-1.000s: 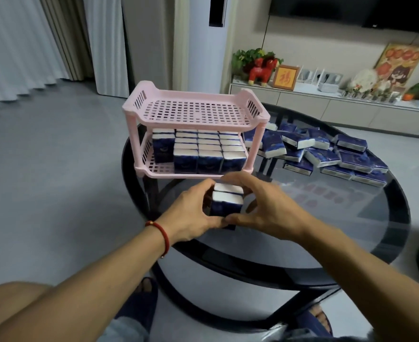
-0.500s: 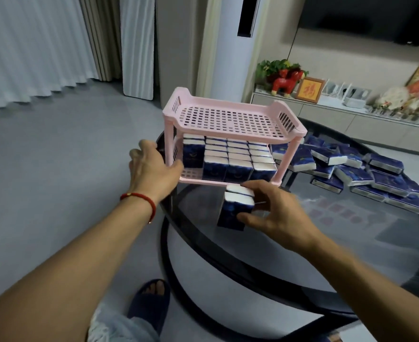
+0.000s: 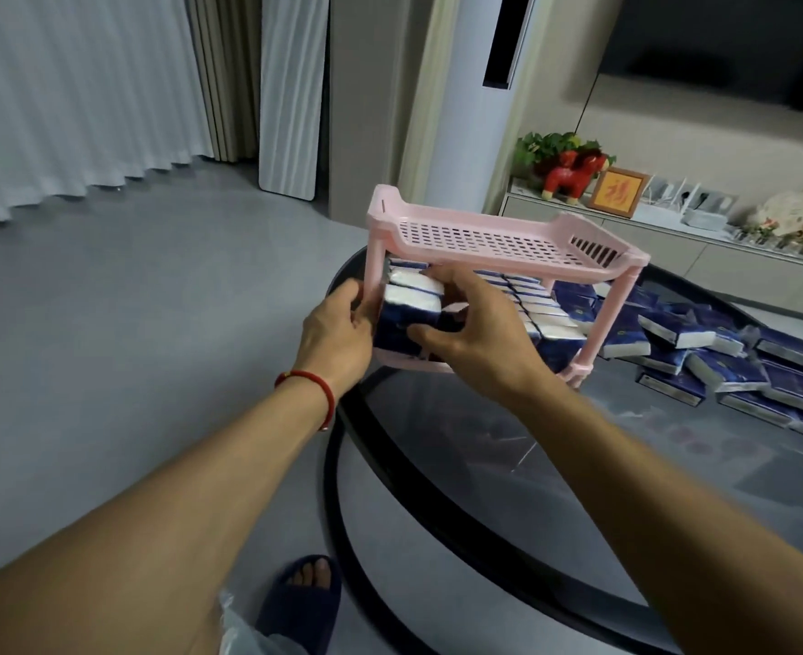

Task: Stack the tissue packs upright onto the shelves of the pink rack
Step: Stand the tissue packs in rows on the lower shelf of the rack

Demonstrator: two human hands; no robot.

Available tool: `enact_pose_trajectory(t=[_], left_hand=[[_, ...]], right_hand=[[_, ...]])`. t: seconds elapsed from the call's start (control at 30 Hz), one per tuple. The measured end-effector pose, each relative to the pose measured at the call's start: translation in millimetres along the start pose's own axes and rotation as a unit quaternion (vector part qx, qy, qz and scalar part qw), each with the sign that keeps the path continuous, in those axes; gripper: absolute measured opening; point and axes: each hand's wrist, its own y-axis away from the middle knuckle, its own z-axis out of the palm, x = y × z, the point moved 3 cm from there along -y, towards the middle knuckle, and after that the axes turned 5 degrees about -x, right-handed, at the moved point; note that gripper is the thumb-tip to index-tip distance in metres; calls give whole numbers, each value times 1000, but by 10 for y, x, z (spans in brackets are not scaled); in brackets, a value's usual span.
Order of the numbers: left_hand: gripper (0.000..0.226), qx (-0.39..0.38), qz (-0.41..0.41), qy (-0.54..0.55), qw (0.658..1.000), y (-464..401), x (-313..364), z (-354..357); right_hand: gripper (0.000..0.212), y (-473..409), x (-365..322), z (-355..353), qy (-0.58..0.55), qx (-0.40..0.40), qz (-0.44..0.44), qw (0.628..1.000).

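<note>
Left hand grips front post of pink rack. Right hand pinches tissue packs, upright on bottom shelf. Packs look light, squishy, slippery wrap: hold by sides, gently. More packs lie on table.

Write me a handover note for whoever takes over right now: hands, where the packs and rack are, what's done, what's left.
Left hand: holds the pink rack by its near left post.
Right hand: grips two upright tissue packs, sliding them into the lower shelf's left end.
Done: lower shelf holds rows of upright packs, nearly full.
Left: seat these two; top shelf holds nothing; loose packs lie piled on the glass table right of the rack.
</note>
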Motion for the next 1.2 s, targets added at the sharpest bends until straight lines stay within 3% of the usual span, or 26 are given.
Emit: enact_pose_trajectory(t=[0.13,0.37,0.5,0.63,0.8,1.07,1.2], left_hand=[[29,16,-2,2,1000,11,18,-26],[31,5,5,13,1000,44,12,-16],[29,4,-2,18,1000,51,21,-20],[28,2,0,22,1000,51,23,-15],[29,-2,2,35,999,44,31,-6],[29,-10,-4,21,1000,66,38,-22],[30,-9,-4,18,1000,55,46,-23]], right_hand=[[57,-208,31,57,173,-30,34,984],[66,-267,65,191,318,-71,76,942],[58,-93,80,208,322,-16,2,947],[28,48,123,252,344,-57,-120,930],[53,4,203,269,398,-75,-96,909],[56,-2,154,312,426,-97,-67,897],[55,-52,1,316,408,-99,-122,899]])
